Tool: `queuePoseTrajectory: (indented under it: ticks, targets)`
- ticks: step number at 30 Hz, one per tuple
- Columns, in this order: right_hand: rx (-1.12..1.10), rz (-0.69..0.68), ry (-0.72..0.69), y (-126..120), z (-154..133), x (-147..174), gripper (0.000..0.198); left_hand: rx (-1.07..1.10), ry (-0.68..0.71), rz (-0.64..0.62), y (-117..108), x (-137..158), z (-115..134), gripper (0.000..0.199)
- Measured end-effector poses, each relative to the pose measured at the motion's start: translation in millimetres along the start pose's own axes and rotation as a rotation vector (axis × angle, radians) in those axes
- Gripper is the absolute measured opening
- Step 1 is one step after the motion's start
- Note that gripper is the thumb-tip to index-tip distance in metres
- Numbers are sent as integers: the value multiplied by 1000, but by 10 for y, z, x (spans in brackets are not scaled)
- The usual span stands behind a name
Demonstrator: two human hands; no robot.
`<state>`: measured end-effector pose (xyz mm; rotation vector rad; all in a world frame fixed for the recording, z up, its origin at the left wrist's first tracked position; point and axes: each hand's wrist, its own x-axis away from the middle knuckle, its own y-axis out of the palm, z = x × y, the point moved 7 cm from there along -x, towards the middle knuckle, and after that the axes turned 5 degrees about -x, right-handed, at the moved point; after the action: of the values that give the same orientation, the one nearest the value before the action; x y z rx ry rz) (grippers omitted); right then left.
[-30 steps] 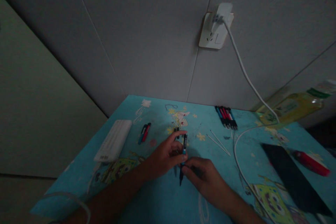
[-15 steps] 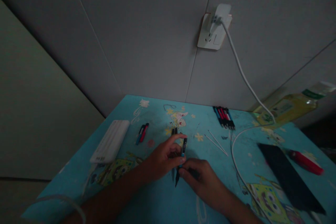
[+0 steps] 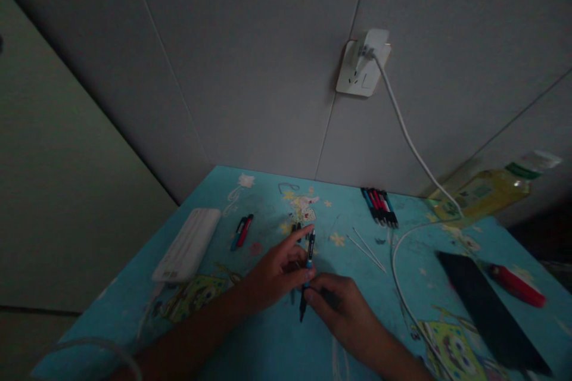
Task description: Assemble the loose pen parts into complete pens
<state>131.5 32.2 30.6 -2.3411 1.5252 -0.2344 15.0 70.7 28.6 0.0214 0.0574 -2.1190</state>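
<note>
A slim blue and black pen is held at a steep slant between my two hands, its dark lower end pointing toward me. My left hand grips the blue middle of the barrel by the thumb, and its index finger reaches out to the pen's upper end. Closed around the lower barrel, just below the left thumb, is my right hand, pinching with thumb and index finger. Dark pens lie on the table behind my left hand, partly hidden by it.
A blue pen and a red pen lie left, near a white power bank. Several pens line up by the wall. Two thin white sticks, a cable, a black slab, a red-handled object and a yellow bottle are right.
The pen stands slightly more upright, and its upper end looks turned. Both hands keep their hold in nearly the same place. The whole view has shifted a little.
</note>
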Motion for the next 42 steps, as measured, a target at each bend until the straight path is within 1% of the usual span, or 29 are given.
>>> queuePoseTrajectory:
  ticks: [2, 4, 6, 9, 11, 12, 14, 16, 19, 21, 23, 27, 33, 38, 40, 42]
  targets:
    - [14, 26, 2, -47, 1, -2, 16, 6, 17, 21, -17, -2, 17, 81]
    - [69, 86, 30, -185, 17, -29, 20, -42, 45, 74, -69, -9, 37, 81]
    - [165, 177, 68, -433, 38, -88, 27, -176, 90, 149, -142, -15, 68, 69]
    - [421, 309, 123, -932, 67, -242, 34, -413, 167, 221, -203, -12, 119, 49]
    - [728, 380, 229, -1281, 127, -360, 38, -517, 199, 211, -192, -5, 135, 44]
    - [902, 419, 324, -1451, 177, -405, 39, -559, 205, 202, -181, 0, 137, 42]
    - [1007, 490, 427, -1708, 271, -486, 43, -644, 219, 169, -145, 13, 137, 36]
    - [1066, 522, 499, -1852, 375, -549, 44, -720, 241, 127, -104, 29, 132, 32]
    - [1120, 520, 563, -1917, 521, -619, 42, -849, 259, 43, -40, 47, 89, 30]
    - [1142, 496, 587, -1908, 600, -665, 40, -938, 247, 19, -25, 56, 46, 29]
    - [1160, 467, 601, -1890, 661, -718, 39, -976, 243, 27, -30, 64, 21, 28]
    - [1195, 426, 609, -1867, 747, -839, 37, -951, 266, 50, -40, 73, 17, 27]
    - [1228, 400, 597, -1897, 843, -954, 35, -987, 249, 59, -54, 69, -14, 28]
    - [1248, 416, 574, -1931, 844, -959, 37, -1013, 223, 90, -165, 30, -44, 27]
    - [1253, 431, 565, -1934, 826, -947, 38, -1068, 197, 116, -259, -8, -32, 29]
    - [1250, 442, 560, -1937, 804, -935, 37, -1148, 144, 174, -395, -46, -3, 31]
